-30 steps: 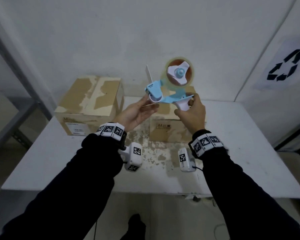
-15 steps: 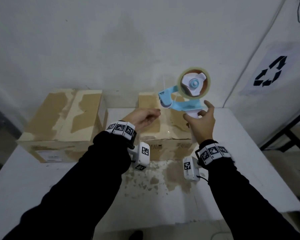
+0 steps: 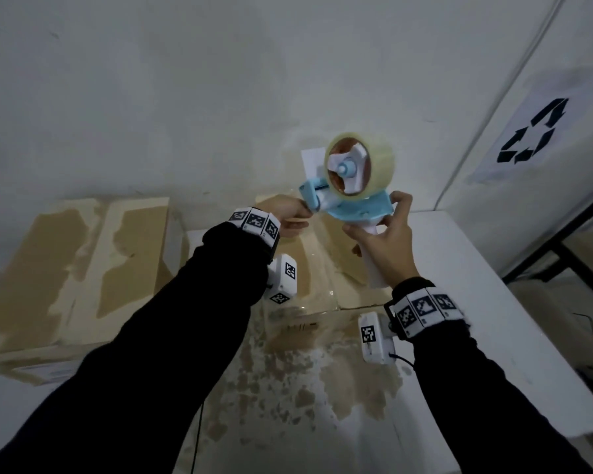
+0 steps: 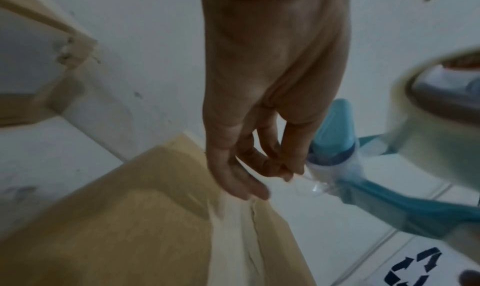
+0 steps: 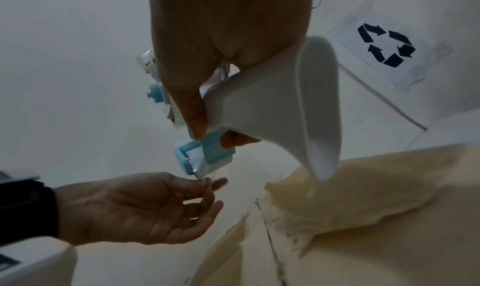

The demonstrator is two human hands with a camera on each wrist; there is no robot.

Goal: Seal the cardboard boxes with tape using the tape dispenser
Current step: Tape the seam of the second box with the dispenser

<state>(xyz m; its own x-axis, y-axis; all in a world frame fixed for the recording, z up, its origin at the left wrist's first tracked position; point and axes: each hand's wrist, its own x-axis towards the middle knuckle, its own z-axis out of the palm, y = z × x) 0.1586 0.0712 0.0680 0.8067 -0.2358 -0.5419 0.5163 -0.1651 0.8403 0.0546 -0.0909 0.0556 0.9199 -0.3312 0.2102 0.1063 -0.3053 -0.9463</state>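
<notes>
Recycling symbol (image 3: pixel 528 131) in black arrows on a white sheet on the right-hand wall; printing on the front box's side too blurred to read. Square black-and-white marker patterns on both wristbands.

Tape dispenser (image 3: pixel 351 196), blue frame with a clear roll, held up above the front cardboard box (image 3: pixel 326 271), its white handle gripped in the right hand (image 3: pixel 384 241), fingers wrapped round it. Left hand (image 3: pixel 290 213) just beside the dispenser's front roller, thumb and fingertips (image 4: pixel 280 167) pinching the loose clear tape end (image 4: pixel 315 184). Second cardboard box (image 3: pixel 83 271) to the left on the white tabletop (image 3: pixel 493 336), top paper torn in patches.
</notes>
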